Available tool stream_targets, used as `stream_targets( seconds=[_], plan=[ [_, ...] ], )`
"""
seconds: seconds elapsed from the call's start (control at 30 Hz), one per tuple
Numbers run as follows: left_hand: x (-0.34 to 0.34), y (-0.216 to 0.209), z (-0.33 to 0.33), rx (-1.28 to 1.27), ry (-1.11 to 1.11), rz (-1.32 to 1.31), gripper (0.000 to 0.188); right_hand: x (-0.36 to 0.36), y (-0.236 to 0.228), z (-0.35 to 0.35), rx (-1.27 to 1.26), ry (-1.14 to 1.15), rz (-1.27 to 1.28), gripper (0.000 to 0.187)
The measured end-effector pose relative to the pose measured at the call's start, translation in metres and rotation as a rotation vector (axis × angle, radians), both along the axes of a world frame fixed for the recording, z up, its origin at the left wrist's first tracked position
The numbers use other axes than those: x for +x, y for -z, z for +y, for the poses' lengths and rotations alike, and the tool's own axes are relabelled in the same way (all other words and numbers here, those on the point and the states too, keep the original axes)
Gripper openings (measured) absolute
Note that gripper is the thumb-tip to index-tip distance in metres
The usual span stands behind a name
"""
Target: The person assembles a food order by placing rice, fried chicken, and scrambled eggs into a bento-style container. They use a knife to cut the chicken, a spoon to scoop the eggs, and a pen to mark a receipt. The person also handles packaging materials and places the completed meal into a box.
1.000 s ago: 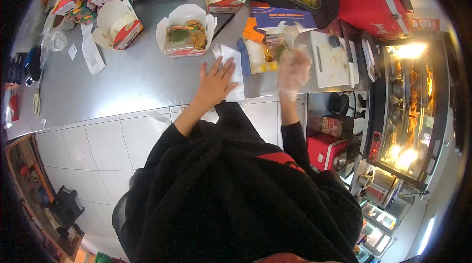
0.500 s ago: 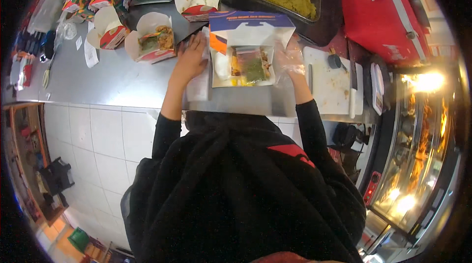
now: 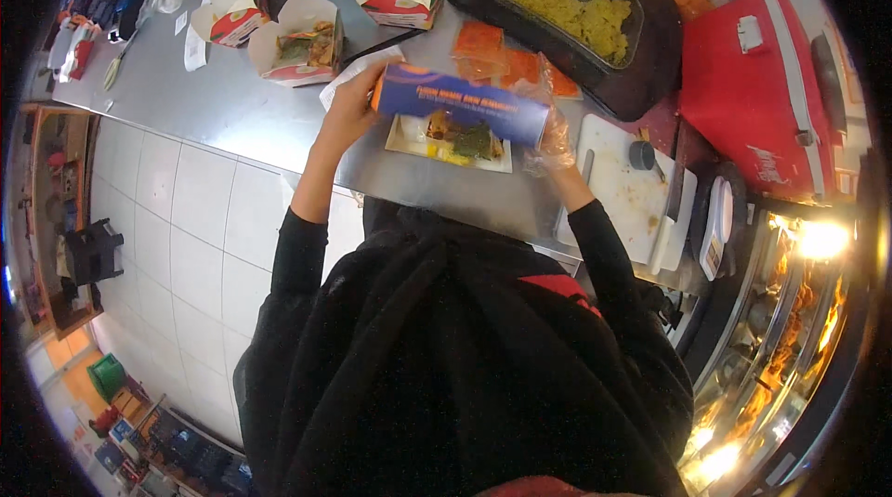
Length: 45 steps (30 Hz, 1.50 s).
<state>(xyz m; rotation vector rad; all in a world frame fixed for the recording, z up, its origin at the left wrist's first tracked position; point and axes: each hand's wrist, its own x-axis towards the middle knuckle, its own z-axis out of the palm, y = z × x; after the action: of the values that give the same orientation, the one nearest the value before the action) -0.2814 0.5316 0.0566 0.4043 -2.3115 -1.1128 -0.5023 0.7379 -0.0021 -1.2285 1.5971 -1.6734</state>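
The rectangular blue-lidded cardboard food box point(image 3: 457, 111), partly open, is held near the front edge of the grey metal counter point(image 3: 242, 107). Its left end is gripped by the bare left hand point(image 3: 351, 109), fingers curled; its right by the right hand point(image 3: 555, 144) in clear plastic, whose finger spacing cannot be told.

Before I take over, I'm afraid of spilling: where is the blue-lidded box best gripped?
Probably low at both ends of the white base, coming from left and right: the base is wider than deep, food shows in it, and the blue lid isn't closed, so gripping only the lid might tip it.
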Motion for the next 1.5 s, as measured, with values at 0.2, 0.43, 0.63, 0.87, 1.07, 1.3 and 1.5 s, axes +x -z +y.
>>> stream_targets(
  seconds=[0.2, 0.43, 0.63, 0.87, 1.07, 1.3, 1.5],
  plan=[
    [0.017, 0.029, 0.001, -0.297, 0.072, -0.001, 0.043, -0.008, -0.002, 0.008, 0.056, -0.009, 1.052, 0.05],
    [0.031, 0.023, 0.006, -0.424, 0.146, -0.19, 0.047, -0.012, -0.024, 0.021, 0.142, -0.218, 1.059, 0.066],
    [0.037, 0.004, 0.009, 0.047, 0.221, -0.228, 0.048, 0.019, -0.063, 0.031, 0.589, -0.179, 0.357, 0.056],
    [0.027, 0.007, 0.042, 0.526, -0.056, -0.255, 0.051, 0.073, -0.039, 0.018, 0.427, 0.405, -0.329, 0.067],
    [0.013, -0.016, 0.029, 1.292, -0.108, -0.112, 0.06, 0.033, -0.103, 0.007, 0.919, -0.044, -0.841, 0.057],
    [-0.004, -0.034, 0.017, 1.572, -0.156, 0.002, 0.038, 0.031, -0.117, -0.011, 0.585, 0.068, -1.183, 0.037],
    [0.004, -0.043, 0.016, 1.589, -0.181, 0.388, 0.046, 0.017, -0.135, -0.014, 0.597, 0.032, -1.113, 0.027]
  ],
)
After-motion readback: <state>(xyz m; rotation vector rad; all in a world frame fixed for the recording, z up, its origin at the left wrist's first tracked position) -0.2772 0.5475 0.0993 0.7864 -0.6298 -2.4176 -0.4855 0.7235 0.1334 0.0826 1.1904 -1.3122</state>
